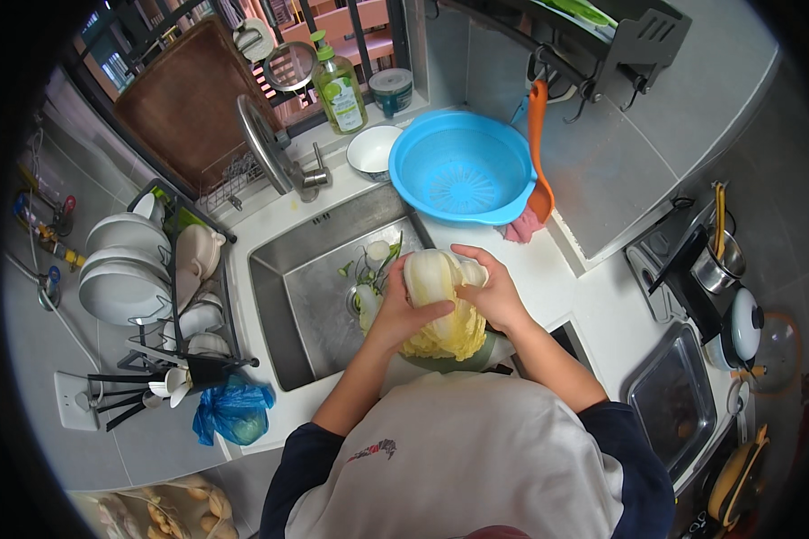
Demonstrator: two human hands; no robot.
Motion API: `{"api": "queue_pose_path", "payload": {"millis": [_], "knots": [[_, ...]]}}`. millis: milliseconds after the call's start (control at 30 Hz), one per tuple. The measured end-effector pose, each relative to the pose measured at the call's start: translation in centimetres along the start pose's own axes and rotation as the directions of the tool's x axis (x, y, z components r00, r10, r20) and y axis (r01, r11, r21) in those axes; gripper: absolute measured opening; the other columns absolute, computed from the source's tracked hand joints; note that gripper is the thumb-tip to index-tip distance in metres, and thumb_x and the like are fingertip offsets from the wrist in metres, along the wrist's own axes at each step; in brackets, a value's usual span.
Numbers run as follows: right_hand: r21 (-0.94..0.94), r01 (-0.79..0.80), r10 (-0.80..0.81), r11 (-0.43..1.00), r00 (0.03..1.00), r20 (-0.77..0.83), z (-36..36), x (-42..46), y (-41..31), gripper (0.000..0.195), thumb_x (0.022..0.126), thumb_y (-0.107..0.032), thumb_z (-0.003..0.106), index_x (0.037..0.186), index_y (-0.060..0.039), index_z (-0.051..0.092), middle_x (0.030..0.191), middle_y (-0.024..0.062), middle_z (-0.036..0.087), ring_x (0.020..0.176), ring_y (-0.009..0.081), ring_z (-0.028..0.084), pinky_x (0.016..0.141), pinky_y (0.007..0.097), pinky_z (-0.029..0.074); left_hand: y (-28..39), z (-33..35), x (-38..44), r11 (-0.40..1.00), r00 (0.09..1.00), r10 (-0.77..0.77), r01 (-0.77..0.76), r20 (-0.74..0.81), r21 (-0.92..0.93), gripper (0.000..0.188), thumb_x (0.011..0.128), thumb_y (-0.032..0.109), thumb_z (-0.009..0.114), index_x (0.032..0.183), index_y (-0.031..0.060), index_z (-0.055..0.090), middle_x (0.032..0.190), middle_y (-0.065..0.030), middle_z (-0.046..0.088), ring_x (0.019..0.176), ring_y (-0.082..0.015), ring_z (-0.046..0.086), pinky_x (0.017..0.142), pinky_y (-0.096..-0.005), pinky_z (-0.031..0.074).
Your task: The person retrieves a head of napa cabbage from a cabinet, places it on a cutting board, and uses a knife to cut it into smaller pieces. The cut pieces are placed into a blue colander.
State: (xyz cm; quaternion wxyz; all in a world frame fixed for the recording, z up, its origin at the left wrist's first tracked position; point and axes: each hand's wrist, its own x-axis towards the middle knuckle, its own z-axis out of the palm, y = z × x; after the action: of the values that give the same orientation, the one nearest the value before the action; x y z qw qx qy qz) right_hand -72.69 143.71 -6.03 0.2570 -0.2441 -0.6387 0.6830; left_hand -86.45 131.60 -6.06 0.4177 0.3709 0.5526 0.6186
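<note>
A head of napa cabbage, with white ribs and frilly yellow leaves, is held up between both my hands at the sink's right edge. My left hand grips its left side, thumb across the front. My right hand clasps the opposite side, its thumb pressed on the ribs. Below the cabbage, a green surface shows only in part; I cannot tell what it is. Left of my hands, in the stainless steel sink, vegetable trimmings with green stems and white pieces lie around the drain.
Behind the cabbage stands a blue plastic colander, beside a white bowl and an orange ladle. The faucet rises behind the sink. On the left are a dish rack and a blue plastic bag. A tray lies right.
</note>
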Motion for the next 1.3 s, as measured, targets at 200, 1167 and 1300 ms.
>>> {"api": "queue_pose_path", "payload": {"millis": [200, 1167, 1300], "knots": [[0.109, -0.266, 0.255, 0.958, 0.961, 0.104, 0.9, -0.2, 0.3, 0.069, 0.071, 0.004, 0.066, 0.135, -0.0079, 0.043, 0.111, 0.0110, 0.060, 0.101, 0.0176, 0.057, 0.085, 0.0284, 0.048, 0.8, 0.9, 0.6, 0.964, 0.977, -0.108, 0.059, -0.181, -0.258, 0.089, 0.076, 0.005, 0.077, 0.142, 0.0057, 0.018, 0.134, -0.0152, 0.041, 0.123, -0.0238, 0.046, 0.099, -0.0368, 0.044], [0.652, -0.308, 0.213, 0.693, 0.951, 0.223, -1.2, -0.3, -0.6, 0.060, 0.076, 0.012, 0.055, 0.133, -0.0018, 0.044, 0.119, 0.0150, 0.060, 0.105, 0.0250, 0.063, 0.089, 0.0379, 0.053, 3.3, -0.9, 0.2, 0.980, 0.997, -0.066, 0.075, 0.050, -0.186, 0.066, 0.086, -0.012, 0.044, 0.147, 0.0036, 0.029, 0.134, -0.0143, 0.052, 0.118, -0.0191, 0.054, 0.096, -0.0315, 0.045], [0.479, -0.185, 0.179, 0.858, 0.982, 0.058, -0.4, -1.2, -1.0, 0.057, 0.082, 0.006, 0.056, 0.135, -0.0054, 0.043, 0.117, 0.0138, 0.060, 0.104, 0.0227, 0.063, 0.088, 0.0364, 0.053, 5.3, -0.9, 0.3, 0.821, 0.960, -0.244, 0.280, 0.137, -0.498, 0.076, 0.083, -0.008, 0.055, 0.150, 0.0044, 0.022, 0.144, -0.0152, 0.040, 0.127, -0.0221, 0.047, 0.104, -0.0356, 0.040]]}}
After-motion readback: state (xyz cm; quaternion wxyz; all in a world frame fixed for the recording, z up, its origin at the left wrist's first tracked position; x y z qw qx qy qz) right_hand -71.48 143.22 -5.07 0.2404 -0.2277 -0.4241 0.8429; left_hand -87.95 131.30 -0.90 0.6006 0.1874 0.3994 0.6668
